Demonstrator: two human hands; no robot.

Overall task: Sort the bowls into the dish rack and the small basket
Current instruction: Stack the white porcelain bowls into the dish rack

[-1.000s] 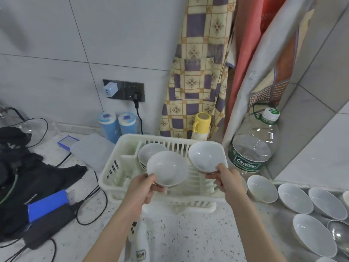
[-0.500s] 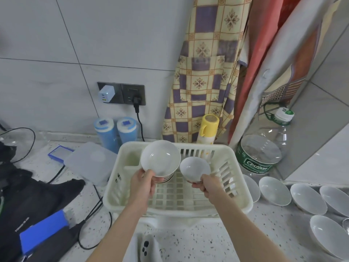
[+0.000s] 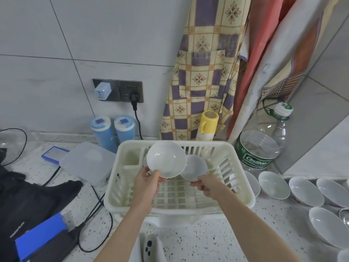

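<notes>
Early yet: two bowls are gripped by the rim over the dish rack (image 3: 243, 188), the larger bowl (image 3: 166, 158) by the left hand (image 3: 146, 183), the smaller bowl (image 3: 195, 168) by the right hand (image 3: 208, 187); several bowls on the bench (image 3: 324, 193) remain unsorted

The speckled counter (image 3: 198, 241) holds a white dish rack (image 3: 243, 193) in the middle and white bowls (image 3: 273, 184) at 3 o'clock.

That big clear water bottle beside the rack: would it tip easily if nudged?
Probably yes: the water bottle looks nearly empty, so likely light for its size. Its wide base helps, but the thin clear plastic would likely flex and slide on the smooth counter.
</notes>
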